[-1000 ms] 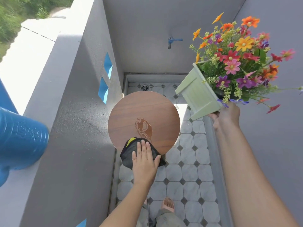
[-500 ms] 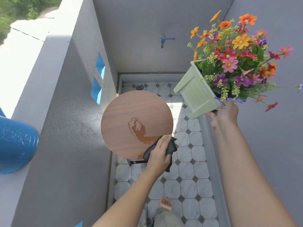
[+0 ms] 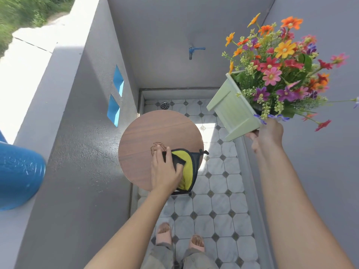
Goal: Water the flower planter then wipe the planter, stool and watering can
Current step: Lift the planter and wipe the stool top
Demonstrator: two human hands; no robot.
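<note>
**Head view: wiping the stool top.** The left hand lies palm-down on a black and yellow cloth, fingers fairly straight and pressing rather than clenched. The thumb rests on the yellow face. The cloth covers the 4 o'clock sector of the round wooden stool, and its black edge overhangs the rim. Half a second earlier the same cloth was bunched in a curled grip at the rim, with a damp streak trailing to it. Now it is opened out, and the fingertips reach the small wet patch near the centre of the top.

The right hand is curled round the lower corner of the pale green planter. It holds the planter in the air at 2 o'clock from the stool, well apart from it and tilted, much as before. The flowers lean towards the right-hand wall.

A blue vessel sits on the ledge at 9 o'clock. A blue tap and a floor drain lie at 12 o'clock
</note>
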